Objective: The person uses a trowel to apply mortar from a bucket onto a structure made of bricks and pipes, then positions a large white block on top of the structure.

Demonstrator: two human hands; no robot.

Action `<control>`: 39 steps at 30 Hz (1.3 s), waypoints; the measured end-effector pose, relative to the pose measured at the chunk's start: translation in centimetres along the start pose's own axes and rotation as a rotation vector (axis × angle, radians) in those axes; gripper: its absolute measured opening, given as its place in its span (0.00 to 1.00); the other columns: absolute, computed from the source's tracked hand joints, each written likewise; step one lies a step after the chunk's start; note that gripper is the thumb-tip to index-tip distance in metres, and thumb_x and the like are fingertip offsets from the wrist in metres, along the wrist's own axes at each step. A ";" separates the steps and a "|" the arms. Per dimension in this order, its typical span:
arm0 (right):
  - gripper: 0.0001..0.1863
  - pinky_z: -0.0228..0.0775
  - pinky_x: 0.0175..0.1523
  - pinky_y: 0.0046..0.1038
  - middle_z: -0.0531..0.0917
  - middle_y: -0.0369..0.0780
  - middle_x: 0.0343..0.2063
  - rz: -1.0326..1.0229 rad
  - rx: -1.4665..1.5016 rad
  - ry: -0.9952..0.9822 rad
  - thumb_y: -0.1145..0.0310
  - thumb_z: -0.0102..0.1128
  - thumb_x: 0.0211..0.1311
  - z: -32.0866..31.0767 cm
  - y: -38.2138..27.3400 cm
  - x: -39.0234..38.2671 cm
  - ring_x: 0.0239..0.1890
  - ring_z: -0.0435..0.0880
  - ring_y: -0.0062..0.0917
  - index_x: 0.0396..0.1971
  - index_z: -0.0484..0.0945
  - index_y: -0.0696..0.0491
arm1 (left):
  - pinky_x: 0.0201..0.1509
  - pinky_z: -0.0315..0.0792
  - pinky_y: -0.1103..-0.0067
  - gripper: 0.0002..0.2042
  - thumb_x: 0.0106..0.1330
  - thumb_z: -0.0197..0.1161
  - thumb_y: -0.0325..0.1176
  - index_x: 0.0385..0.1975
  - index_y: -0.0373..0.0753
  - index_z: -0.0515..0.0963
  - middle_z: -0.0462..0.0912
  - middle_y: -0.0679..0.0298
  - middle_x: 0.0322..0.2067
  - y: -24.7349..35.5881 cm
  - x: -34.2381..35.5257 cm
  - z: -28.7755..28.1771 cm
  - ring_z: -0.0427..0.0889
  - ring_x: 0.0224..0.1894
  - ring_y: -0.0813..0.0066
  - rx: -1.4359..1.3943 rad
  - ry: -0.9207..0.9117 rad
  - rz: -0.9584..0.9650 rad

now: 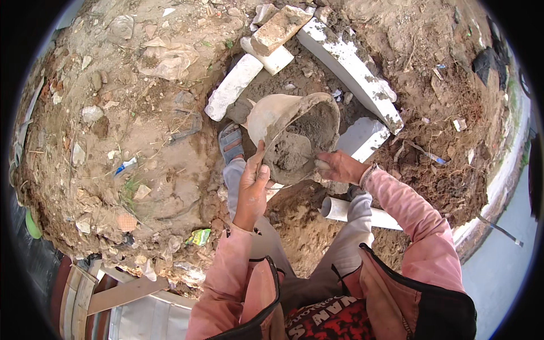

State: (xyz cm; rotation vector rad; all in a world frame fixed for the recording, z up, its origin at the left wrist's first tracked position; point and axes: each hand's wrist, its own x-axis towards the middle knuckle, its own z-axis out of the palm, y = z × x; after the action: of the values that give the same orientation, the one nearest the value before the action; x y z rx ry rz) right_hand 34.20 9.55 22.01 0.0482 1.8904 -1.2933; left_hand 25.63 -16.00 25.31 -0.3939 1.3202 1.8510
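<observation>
Broken earth ground (147, 170) spreads around a shallow pit (269, 85), which white blocks border in an angular outline; clock directions here are read from the bucket. The long white block (348, 71) runs from 12 to 2 o'clock, its top smeared with grey. The bucket (272, 116) is at the centre, over the pit and between the person's hands, tipped so that its mouth faces the person and roughly 4 o'clock. A pale pipe (362, 213) lies at 5 o'clock. Grey mortar (292, 153) covers much of the bucket's inside; its depth cannot be told. Shorter blocks sit at 10 o'clock (233, 88), 11 o'clock (277, 60) and 3 o'clock (362, 139), with a brownish brick (280, 29) resting on the 11 o'clock one.

The left hand (252, 190), at 7 o'clock, is curled part-way around the bucket's rim, thumb on the near side. The right hand (343, 167), at 4 o'clock, is closed around the short handle of a hand tool (322, 165), perhaps a trowel.

The work seems part-way: blocks are placed and mortar is mixed, but much of it remains in the bucket, and some joints look unfilled.
</observation>
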 end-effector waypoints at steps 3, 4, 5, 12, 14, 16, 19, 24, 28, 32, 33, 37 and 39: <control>0.16 0.71 0.38 0.40 0.77 0.50 0.24 0.018 0.034 -0.002 0.67 0.61 0.55 0.7 -1.9 0.6 0.32 0.79 0.50 0.42 0.71 0.57 | 0.50 0.77 0.74 0.24 0.73 0.49 0.33 0.67 0.40 0.58 0.63 0.63 0.65 0.4 -0.1 -3.3 0.70 0.60 0.70 -0.115 0.028 -0.036; 0.16 0.70 0.38 0.40 0.77 0.51 0.24 0.058 0.079 -0.010 0.68 0.59 0.56 0.6 -2.7 0.3 0.31 0.79 0.50 0.43 0.71 0.57 | 0.51 0.76 0.71 0.22 0.73 0.49 0.33 0.66 0.42 0.59 0.68 0.64 0.60 0.4 -0.5 -3.9 0.73 0.57 0.69 -0.185 0.055 -0.023; 0.16 0.70 0.38 0.40 0.77 0.51 0.24 0.044 0.088 0.032 0.68 0.59 0.56 0.4 -4.1 0.4 0.31 0.79 0.50 0.43 0.71 0.58 | 0.51 0.76 0.69 0.21 0.73 0.50 0.33 0.65 0.43 0.60 0.69 0.64 0.60 0.8 -1.0 -4.5 0.73 0.57 0.68 -0.228 0.102 -0.001; 0.23 0.70 0.42 0.45 0.77 0.56 0.30 -0.156 -0.057 0.069 0.67 0.58 0.55 -1.5 -9.3 5.9 0.36 0.78 0.54 0.49 0.69 0.61 | 0.51 0.76 0.57 0.17 0.72 0.53 0.35 0.60 0.49 0.65 0.72 0.63 0.57 1.6 -5.4 -10.4 0.74 0.56 0.62 -0.406 0.415 0.102; 0.23 0.70 0.41 0.46 0.78 0.56 0.30 -0.199 -0.150 0.066 0.67 0.58 0.55 -1.5 -10.1 6.7 0.35 0.78 0.54 0.50 0.68 0.60 | 0.52 0.75 0.55 0.18 0.71 0.54 0.37 0.60 0.48 0.65 0.72 0.63 0.57 2.4 -6.5 -12.1 0.74 0.56 0.61 -0.447 0.450 0.138; 0.24 0.70 0.40 0.46 0.78 0.54 0.29 -0.196 -0.167 0.051 0.68 0.57 0.55 -1.2 -11.2 6.6 0.35 0.78 0.53 0.52 0.67 0.59 | 0.53 0.75 0.55 0.19 0.71 0.54 0.37 0.60 0.48 0.64 0.71 0.62 0.57 3.3 -7.0 -13.9 0.73 0.57 0.60 -0.428 0.468 0.152; 0.23 0.70 0.40 0.44 0.77 0.54 0.29 -0.179 -0.135 0.026 0.68 0.57 0.56 -1.0 -12.2 6.8 0.35 0.78 0.53 0.52 0.68 0.59 | 0.55 0.74 0.54 0.21 0.72 0.53 0.38 0.63 0.47 0.61 0.68 0.60 0.60 3.3 -7.6 -15.7 0.72 0.58 0.59 -0.421 0.534 0.176; 0.19 0.70 0.30 0.32 0.79 0.44 0.26 -0.091 0.306 0.095 0.67 0.56 0.62 0.3 -14.8 11.1 0.25 0.80 0.34 0.50 0.69 0.60 | 0.58 0.71 0.53 0.23 0.73 0.51 0.36 0.66 0.48 0.57 0.65 0.59 0.62 3.3 -8.2 -16.4 0.69 0.60 0.59 -0.441 0.552 0.179; 0.16 0.67 0.22 0.21 0.77 0.37 0.24 -0.024 1.077 0.147 0.65 0.51 0.66 0.0 -14.9 18.7 0.18 0.74 0.18 0.49 0.70 0.59 | 0.57 0.72 0.54 0.23 0.73 0.50 0.36 0.66 0.49 0.57 0.65 0.61 0.62 2.5 -10.5 -17.2 0.70 0.60 0.60 -0.439 0.580 0.107; 0.16 0.65 0.20 0.19 0.73 0.35 0.22 -0.052 1.765 0.197 0.62 0.47 0.67 -8.6 -8.5 28.0 0.15 0.68 0.18 0.46 0.69 0.59 | 0.55 0.74 0.56 0.22 0.73 0.51 0.36 0.65 0.48 0.58 0.67 0.61 0.61 1.6 -9.6 -15.1 0.71 0.59 0.60 -0.468 0.576 0.059; 0.17 0.65 0.19 0.19 0.72 0.34 0.22 -0.042 1.868 0.234 0.62 0.46 0.67 -10.0 -7.0 28.9 0.15 0.68 0.18 0.46 0.69 0.59 | 0.55 0.74 0.56 0.22 0.72 0.51 0.36 0.64 0.48 0.58 0.67 0.61 0.61 1.0 -9.6 -15.0 0.70 0.59 0.60 -0.467 0.572 0.044; 0.18 0.64 0.18 0.18 0.73 0.35 0.22 -0.025 1.751 0.207 0.61 0.46 0.66 -9.0 -7.3 26.3 0.15 0.68 0.17 0.48 0.68 0.59 | 0.54 0.74 0.57 0.21 0.72 0.51 0.36 0.64 0.47 0.59 0.68 0.61 0.60 0.8 -9.4 -14.7 0.71 0.58 0.62 -0.442 0.580 0.026; 0.18 0.63 0.18 0.18 0.73 0.35 0.22 -0.033 1.646 0.112 0.61 0.45 0.67 -7.5 -8.7 23.0 0.15 0.67 0.17 0.49 0.68 0.59 | 0.54 0.75 0.58 0.21 0.72 0.51 0.35 0.64 0.47 0.60 0.69 0.61 0.59 1.1 -9.1 -14.3 0.72 0.58 0.63 -0.435 0.547 0.039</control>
State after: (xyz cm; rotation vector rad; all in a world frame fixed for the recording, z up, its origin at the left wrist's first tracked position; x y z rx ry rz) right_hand 10.62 2.30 14.86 0.9122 0.4253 -2.5009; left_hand 27.65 -32.89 26.20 -1.1768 1.2533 2.1504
